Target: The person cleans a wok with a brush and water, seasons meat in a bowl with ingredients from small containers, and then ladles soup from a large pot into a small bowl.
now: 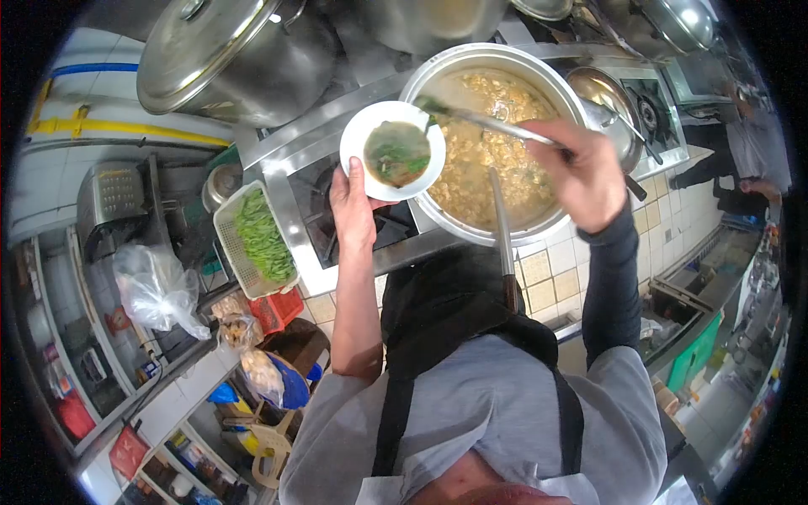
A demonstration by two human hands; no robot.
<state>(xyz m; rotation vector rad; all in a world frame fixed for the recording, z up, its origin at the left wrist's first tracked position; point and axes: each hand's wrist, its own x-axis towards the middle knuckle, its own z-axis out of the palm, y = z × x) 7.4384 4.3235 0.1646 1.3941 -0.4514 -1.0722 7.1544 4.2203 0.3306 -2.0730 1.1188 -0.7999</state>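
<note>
My left hand point(353, 206) grips a white bowl point(350, 143) by its rim and side, thumb on top. Broth with leafy greens point(402, 158) lies in the bowl. Over the large pot point(412, 80), my right hand point(581, 172) is closed around a long metal utensil point(497, 125). The utensil's far end is blurred, with dark greens at it, beside the bowl's right rim. The pot holds a chunky, light-brown soup point(475, 168). A second long handle point(502, 227) leans out over the pot's near rim; its lower end is hidden in the soup.
A plastic basket of cut green vegetables point(263, 231) sits left of the stove. Tall lidded stockpots point(236, 76) stand behind. To the right are a metal pan point(602, 88) and a gas burner point(648, 114). A clear plastic bag point(156, 282) lies at left. Another person point(741, 151) is at far right.
</note>
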